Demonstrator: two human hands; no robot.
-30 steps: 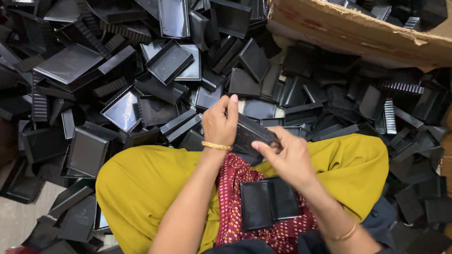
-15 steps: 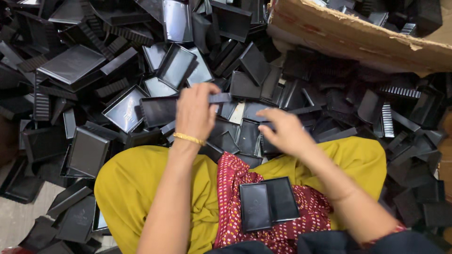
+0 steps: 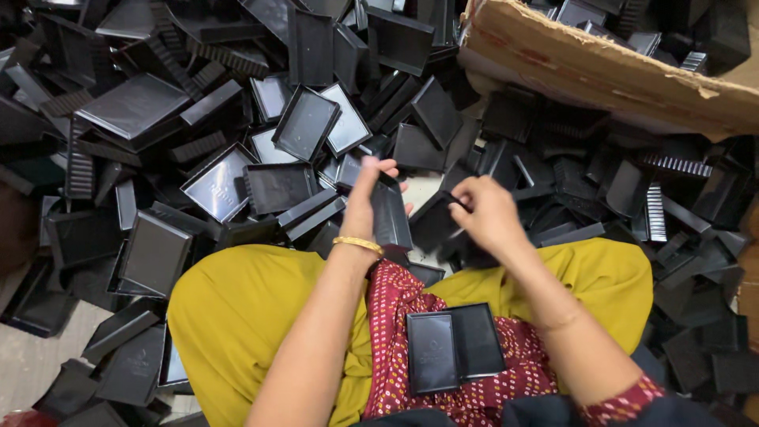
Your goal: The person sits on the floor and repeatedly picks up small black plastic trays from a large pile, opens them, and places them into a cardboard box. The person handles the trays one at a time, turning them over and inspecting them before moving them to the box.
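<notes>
Just beyond the knees, at the near edge of a wide heap of black plastic trays [image 3: 205,182], a flat black tray piece [image 3: 390,212] is held by the left hand [image 3: 365,202]. The piece is gripped along its left side, the thumb and fingers [image 3: 387,166] closed over its upper end, and its long axis is seen running away from the body, tilted slightly to the right. The right hand [image 3: 486,215] is found just to the right of it, near but apart, its fingers curled down over a second dark piece [image 3: 439,225] at the edge of the heap; whether that piece is truly gripped or only touched cannot be told, since the fingertips are hidden behind the knuckles. The left hand is the nearer one to the upright piece, and the second piece lies between the two hands, low and to the right of the first. On the lap, over red patterned cloth [image 3: 395,316] and yellow fabric [image 3: 237,316], a joined pair of flat black trays [image 3: 455,348] is laid side by side. No raised surface is in use: the heap is spread over a pale floor [image 3: 32,360]. A torn cardboard box [image 3: 601,67] holding more black parts is seen at the upper right.
</notes>
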